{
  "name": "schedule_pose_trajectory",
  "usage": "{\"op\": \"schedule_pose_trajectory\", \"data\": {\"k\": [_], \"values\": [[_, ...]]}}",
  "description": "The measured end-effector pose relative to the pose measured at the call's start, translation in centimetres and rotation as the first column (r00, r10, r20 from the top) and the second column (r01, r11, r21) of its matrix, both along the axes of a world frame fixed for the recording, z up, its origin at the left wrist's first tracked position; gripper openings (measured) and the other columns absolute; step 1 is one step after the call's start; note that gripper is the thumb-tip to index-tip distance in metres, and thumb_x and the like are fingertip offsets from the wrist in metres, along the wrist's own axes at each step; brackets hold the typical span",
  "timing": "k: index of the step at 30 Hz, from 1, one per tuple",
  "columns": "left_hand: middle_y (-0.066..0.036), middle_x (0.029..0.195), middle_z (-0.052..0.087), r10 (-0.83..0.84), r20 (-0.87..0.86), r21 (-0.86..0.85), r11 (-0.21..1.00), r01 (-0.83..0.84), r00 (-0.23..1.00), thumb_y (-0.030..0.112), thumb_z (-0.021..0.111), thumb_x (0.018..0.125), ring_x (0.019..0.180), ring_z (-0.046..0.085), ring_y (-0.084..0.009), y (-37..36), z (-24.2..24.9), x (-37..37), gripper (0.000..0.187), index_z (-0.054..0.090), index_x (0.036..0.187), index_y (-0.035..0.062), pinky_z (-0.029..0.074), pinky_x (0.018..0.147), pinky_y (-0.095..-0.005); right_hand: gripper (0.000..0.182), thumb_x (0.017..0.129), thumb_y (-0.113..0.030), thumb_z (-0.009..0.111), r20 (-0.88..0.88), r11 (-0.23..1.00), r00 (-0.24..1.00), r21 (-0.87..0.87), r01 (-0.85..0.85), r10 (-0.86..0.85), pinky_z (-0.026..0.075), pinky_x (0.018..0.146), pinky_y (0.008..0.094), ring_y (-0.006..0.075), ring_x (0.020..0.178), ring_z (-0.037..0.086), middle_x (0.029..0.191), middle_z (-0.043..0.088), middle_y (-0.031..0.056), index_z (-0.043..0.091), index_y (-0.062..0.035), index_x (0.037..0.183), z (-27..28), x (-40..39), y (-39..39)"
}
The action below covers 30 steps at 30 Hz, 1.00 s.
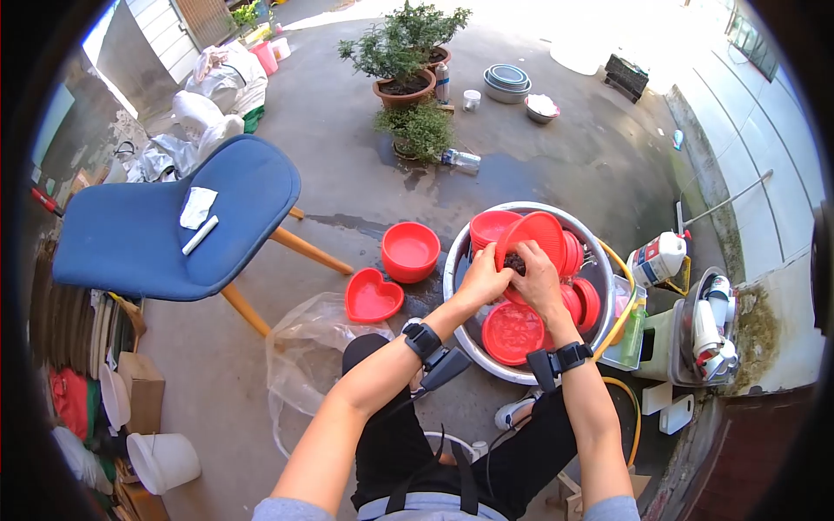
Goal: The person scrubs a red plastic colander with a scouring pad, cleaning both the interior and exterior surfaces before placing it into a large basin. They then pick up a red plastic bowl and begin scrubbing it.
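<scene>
My left hand [486,276] grips the rim of a red round silicone mould [540,229] with ridged walls, tilted above a large metal basin [453,326]. My right hand [539,285] is closed at the same mould, over a dark brown, rough scouring pad [516,263] pressed at its edge. Several other red moulds lie in the basin, among them a round one [512,333] with a patterned base. On the ground left of the basin sit a red round bowl [411,251] and a red heart-shaped mould [373,296].
A blue chair [130,234] stands at the left, with a clear plastic bag [304,347] near its legs. A yellow hose [622,278] runs along the basin's right side, by a white jug [658,258] and a bin of bottles [695,339]. Potted plants [406,87] stand ahead.
</scene>
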<state>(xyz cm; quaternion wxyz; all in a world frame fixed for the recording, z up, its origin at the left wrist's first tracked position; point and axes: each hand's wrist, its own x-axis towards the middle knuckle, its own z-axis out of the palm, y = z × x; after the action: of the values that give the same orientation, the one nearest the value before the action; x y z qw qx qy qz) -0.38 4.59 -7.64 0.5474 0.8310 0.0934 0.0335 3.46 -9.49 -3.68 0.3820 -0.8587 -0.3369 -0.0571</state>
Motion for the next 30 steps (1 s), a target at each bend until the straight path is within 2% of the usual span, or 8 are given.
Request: {"op": "schedule_pose_trajectory", "data": {"k": [4, 7, 9, 12, 17, 22, 25, 30], "values": [[-0.017, 0.118, 0.055, -0.018, -0.009, -0.262, 0.965, 0.015, 1.000, 0.005, 0.057, 0.080, 0.101, 0.064, -0.0224, -0.2, -0.3, -0.5, 0.052, 0.049, 0.131, -0.0008, 0.062, 0.070, -0.0333, 0.035, 0.075, -0.005, 0.070, 0.020, 0.953, 0.954, -0.029, 0.300, -0.300, 0.052, 0.085, 0.0447, 0.0349, 0.098, 0.063, 0.107, 0.062, 0.0106, 0.062, -0.0106, 0.109, -1.0, 1.4, -1.1], [-0.015, 0.117, 0.057, -0.014, 0.052, -0.183, 0.983, 0.023, 0.999, 0.002, 0.055, 0.081, 0.098, 0.065, -0.0211, -0.5, -1.4, -0.2, 0.051, 0.048, 0.131, -0.0011, 0.062, 0.073, -0.0337, 0.033, 0.076, -0.005, 0.070, -0.084, 0.976, 0.972, -0.029, 0.216, -0.218, 0.052, 0.085, 0.0438, 0.0352, 0.098, 0.064, 0.106, 0.062, 0.0116, 0.063, -0.0098, 0.107, -0.6, 0.8, -1.2], [-0.014, 0.117, 0.058, -0.034, 0.017, -0.173, 0.984, 0.036, 0.999, 0.001, 0.054, 0.082, 0.097, 0.065, -0.0209, -0.5, -1.8, 0.2, 0.051, 0.047, 0.132, 0.0000, 0.062, 0.073, -0.0338, 0.032, 0.076, -0.005, 0.071, -0.083, 0.999, 0.996, 0.027, -0.032, 0.034, 0.053, 0.085, 0.0426, 0.0350, 0.099, 0.064, 0.105, 0.062, 0.0127, 0.063, -0.0093, 0.107, -0.2, -0.1, -0.7], [-0.014, 0.117, 0.058, -0.044, -0.017, -0.228, 0.973, 0.038, 0.999, 0.001, 0.054, 0.082, 0.098, 0.065, -0.0207, -0.6, -1.6, 0.0, 0.051, 0.047, 0.132, 0.0001, 0.063, 0.073, -0.0341, 0.033, 0.075, -0.004, 0.071, -0.072, 1.000, 0.997, 0.024, -0.001, 0.003, 0.053, 0.085, 0.0425, 0.0353, 0.098, 0.064, 0.106, 0.061, 0.0129, 0.063, -0.0093, 0.107, -0.7, 0.3, -1.3], [-0.015, 0.120, 0.055, -0.082, 0.035, -0.276, 0.957, 0.088, 0.996, 0.004, 0.056, 0.086, 0.102, 0.064, -0.0211, -1.8, 0.0, -0.5, 0.048, 0.047, 0.133, -0.0009, 0.062, 0.072, -0.0343, 0.034, 0.076, -0.005, 0.072, -0.074, 0.950, 0.947, -0.031, 0.311, -0.312, 0.052, 0.084, 0.0437, 0.0346, 0.099, 0.064, 0.108, 0.061, 0.0120, 0.062, -0.0100, 0.109, -1.2, 1.1, -2.8], [-0.016, 0.124, 0.056, 0.036, 0.022, -0.292, 0.956, -0.028, 0.999, 0.026, 0.060, 0.097, 0.106, 0.062, -0.0260, -1.7, -1.5, 0.6, 0.041, 0.054, 0.129, 0.0005, 0.048, 0.094, -0.0343, 0.030, 0.078, -0.006, 0.068, -0.100, 1.000, 0.995, -0.014, -0.027, 0.025, 0.052, 0.084, 0.0424, 0.0358, 0.097, 0.064, 0.108, 0.061, 0.0153, 0.062, -0.0053, 0.108, -0.9, 0.0, -1.4], [-0.015, 0.123, 0.058, 0.186, 0.014, -0.102, 0.978, -0.184, 0.982, 0.027, 0.057, 0.099, 0.107, 0.062, -0.0261, -2.2, -3.1, 0.9, 0.041, 0.052, 0.131, 0.0016, 0.054, 0.086, -0.0363, 0.032, 0.079, -0.009, 0.070, -0.131, 0.999, 0.991, 0.021, 0.041, -0.038, 0.052, 0.086, 0.0418, 0.0345, 0.102, 0.064, 0.111, 0.061, 0.0142, 0.063, -0.0071, 0.110, 0.3, -0.3, -0.9], [-0.014, 0.123, 0.058, 0.123, -0.188, -0.470, 0.860, -0.199, 0.974, 0.032, 0.043, 0.104, 0.106, 0.063, -0.0242, -1.4, -1.4, 1.1, 0.042, 0.045, 0.138, 0.0065, 0.062, 0.068, -0.0411, 0.052, 0.082, -0.017, 0.073, -0.103, 0.993, 0.988, 0.012, 0.113, -0.111, 0.054, 0.088, 0.0414, 0.0325, 0.109, 0.063, 0.130, 0.059, 0.0121, 0.056, -0.0177, 0.131, 3.9, -1.6, -0.7]]}}
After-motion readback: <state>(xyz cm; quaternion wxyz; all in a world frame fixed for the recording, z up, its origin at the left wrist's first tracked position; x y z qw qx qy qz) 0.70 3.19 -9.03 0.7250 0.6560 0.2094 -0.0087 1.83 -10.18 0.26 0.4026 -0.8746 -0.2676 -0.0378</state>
